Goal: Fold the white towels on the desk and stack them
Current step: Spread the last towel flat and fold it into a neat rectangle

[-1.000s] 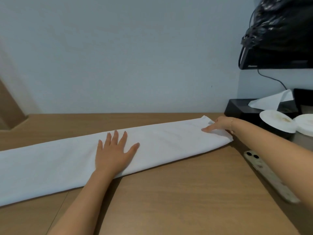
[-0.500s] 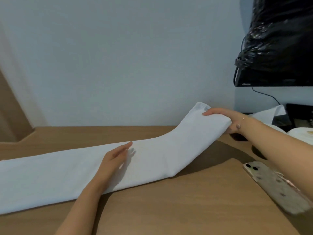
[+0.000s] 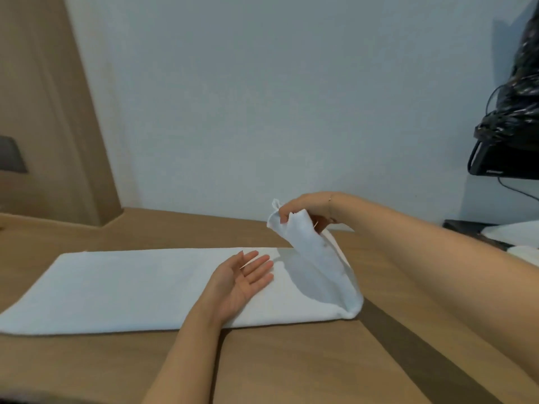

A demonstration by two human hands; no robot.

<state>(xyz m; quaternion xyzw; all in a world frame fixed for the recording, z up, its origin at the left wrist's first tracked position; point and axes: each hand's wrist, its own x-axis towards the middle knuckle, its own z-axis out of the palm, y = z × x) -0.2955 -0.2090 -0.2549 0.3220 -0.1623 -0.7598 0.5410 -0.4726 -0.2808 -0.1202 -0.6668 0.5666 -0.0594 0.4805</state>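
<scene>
1. The wooden surface [image 3: 291,368] carries your white towel [image 3: 131,287] as a long flat strip, so its length can be halved.
2. Your left hand [image 3: 243,279] rests on the towel with its grip spread, palm up, likely marking the fold line.
3. Your right hand [image 3: 306,211] pinches the towel's right end aloft, ready to carry it leftward.

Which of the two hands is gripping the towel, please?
The right hand: its fingers pinch the lifted end of the white towel above the desk. The left hand lies open, palm up, on the flat part.
</scene>
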